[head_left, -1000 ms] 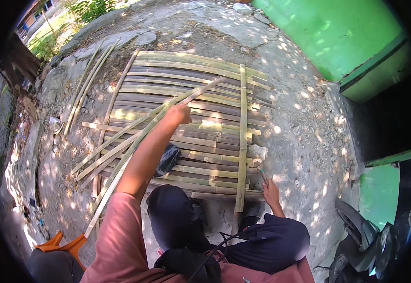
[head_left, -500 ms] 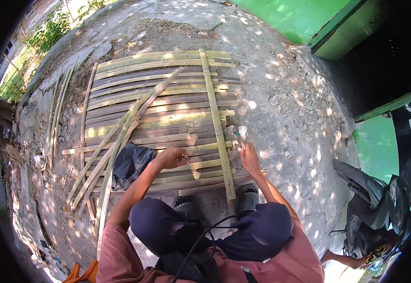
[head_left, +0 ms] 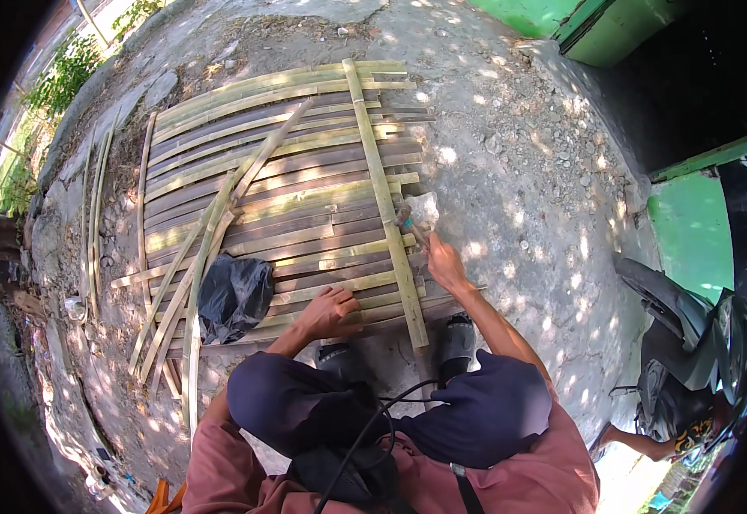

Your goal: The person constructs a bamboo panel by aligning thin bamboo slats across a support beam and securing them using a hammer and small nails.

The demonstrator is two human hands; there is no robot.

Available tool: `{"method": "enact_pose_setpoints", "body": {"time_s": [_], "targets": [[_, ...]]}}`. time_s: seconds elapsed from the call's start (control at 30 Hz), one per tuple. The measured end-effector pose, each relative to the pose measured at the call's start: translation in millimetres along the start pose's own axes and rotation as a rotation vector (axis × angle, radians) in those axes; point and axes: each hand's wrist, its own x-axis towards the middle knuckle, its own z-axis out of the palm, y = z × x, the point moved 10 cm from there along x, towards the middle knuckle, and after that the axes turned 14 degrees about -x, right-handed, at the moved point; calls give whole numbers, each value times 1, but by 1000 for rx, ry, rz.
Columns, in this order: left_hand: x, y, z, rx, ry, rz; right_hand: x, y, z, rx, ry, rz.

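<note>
In my right hand point(head_left: 447, 267) is the handle of a small hammer point(head_left: 420, 234). Its dark head meets the long bamboo crosspiece point(head_left: 379, 184) at the right side of a slatted bamboo panel point(head_left: 305, 206) on the ground. My left hand point(head_left: 330, 313) is down at the panel's near slats, its fingers bent and pressed together; what they grip, if anything, is hidden beneath them. Left of that hand, a crumpled black plastic bag point(head_left: 234, 295) lies on the slats. Several loose bamboo strips point(head_left: 210, 224) cross the panel's left part at a slant.
More bamboo strips point(head_left: 99, 214) lie on the rough concrete ground point(head_left: 510, 180) at the left. A motorcycle point(head_left: 686, 338) stands at the right, near a green wall point(head_left: 689, 248). A person's bare leg point(head_left: 643, 443) shows by it. My feet are at the panel's near edge.
My left hand has come nearer to me and lowered to the near slats. My right hand has brought the hammer slightly left and farther away, its head now at the crosspiece.
</note>
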Motion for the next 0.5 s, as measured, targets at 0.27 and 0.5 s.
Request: {"method": "enact_pose_setpoints", "body": {"time_s": [0.27,0.5], "targets": [[-19,25,23,27,-81,41,-25,-7,2,17,15,-13],[-62,31,58,35,-19,42,-67,-18,-1,25,-95,44]]}}
